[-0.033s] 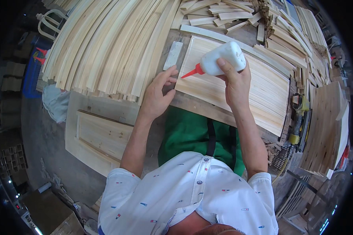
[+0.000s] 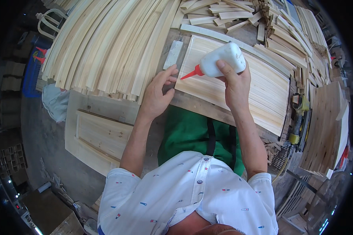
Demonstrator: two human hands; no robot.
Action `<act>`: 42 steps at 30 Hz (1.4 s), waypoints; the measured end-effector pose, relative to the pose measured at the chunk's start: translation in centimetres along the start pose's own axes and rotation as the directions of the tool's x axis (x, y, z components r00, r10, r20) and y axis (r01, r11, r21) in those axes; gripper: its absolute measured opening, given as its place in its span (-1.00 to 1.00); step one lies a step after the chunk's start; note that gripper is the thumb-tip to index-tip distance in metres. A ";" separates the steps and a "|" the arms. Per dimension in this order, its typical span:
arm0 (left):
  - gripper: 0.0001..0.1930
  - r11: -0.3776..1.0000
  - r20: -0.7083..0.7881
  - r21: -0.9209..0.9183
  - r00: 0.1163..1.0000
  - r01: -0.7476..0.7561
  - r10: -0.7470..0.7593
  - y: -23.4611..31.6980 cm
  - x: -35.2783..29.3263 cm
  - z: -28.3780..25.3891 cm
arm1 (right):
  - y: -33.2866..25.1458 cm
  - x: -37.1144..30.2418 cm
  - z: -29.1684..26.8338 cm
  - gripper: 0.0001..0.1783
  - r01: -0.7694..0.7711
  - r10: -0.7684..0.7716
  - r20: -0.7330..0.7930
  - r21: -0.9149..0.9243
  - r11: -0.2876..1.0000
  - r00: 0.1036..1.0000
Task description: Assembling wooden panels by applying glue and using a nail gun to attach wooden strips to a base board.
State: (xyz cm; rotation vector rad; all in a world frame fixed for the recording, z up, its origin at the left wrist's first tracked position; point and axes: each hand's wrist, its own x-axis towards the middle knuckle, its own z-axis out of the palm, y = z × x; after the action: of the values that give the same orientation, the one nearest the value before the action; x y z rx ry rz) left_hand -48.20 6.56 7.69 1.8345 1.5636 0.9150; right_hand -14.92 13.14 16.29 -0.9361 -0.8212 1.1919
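My right hand (image 2: 236, 80) is wrapped round a white glue bottle (image 2: 219, 62) with a long red nozzle. The bottle is tilted, its nozzle pointing down to the left at the near-left corner of a pale wooden panel (image 2: 259, 88). A thin white line runs along the panel's left and far edges. Beside that corner, my left hand (image 2: 159, 92) is open and holds nothing, its fingers loosely bent and the thumb apart. Just beyond its fingertips lies a small whitish block (image 2: 173, 55).
A broad row of long wooden strips (image 2: 106, 51) fills the far left. Short offcuts (image 2: 227, 15) lie heaped at the back. A yellow-green tool (image 2: 299, 102) stands right of the panel, near upright boards (image 2: 327, 125). A framed wooden panel (image 2: 102, 137) leans at lower left.
The glue bottle's nozzle tip has shifted very slightly left and down. My left hand has stayed in place.
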 end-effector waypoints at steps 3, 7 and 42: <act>-0.47 0.986 0.079 -0.146 0.994 0.082 -0.071 0.6 -0.7 1.3 | 4.4 2.5 2.7 -0.54 0.003 -0.003 0.004 -0.042 0.999 1.000; -0.40 0.979 0.139 -0.170 0.986 0.113 -0.090 1.6 -1.1 2.3 | 8.3 4.9 4.6 -0.46 -0.018 0.011 -0.066 -0.098 0.995 0.998; -0.31 0.802 0.467 -0.593 0.784 -0.066 0.409 14.2 8.2 22.3 | -4.3 -9.1 -11.1 -0.34 -0.023 -0.188 -0.468 -0.409 0.912 0.864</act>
State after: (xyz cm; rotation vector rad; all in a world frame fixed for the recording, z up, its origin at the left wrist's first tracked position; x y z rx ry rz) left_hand -21.23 12.70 6.16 1.6758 0.5935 0.7123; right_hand -4.99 1.96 15.49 -1.4600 -0.6799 0.6522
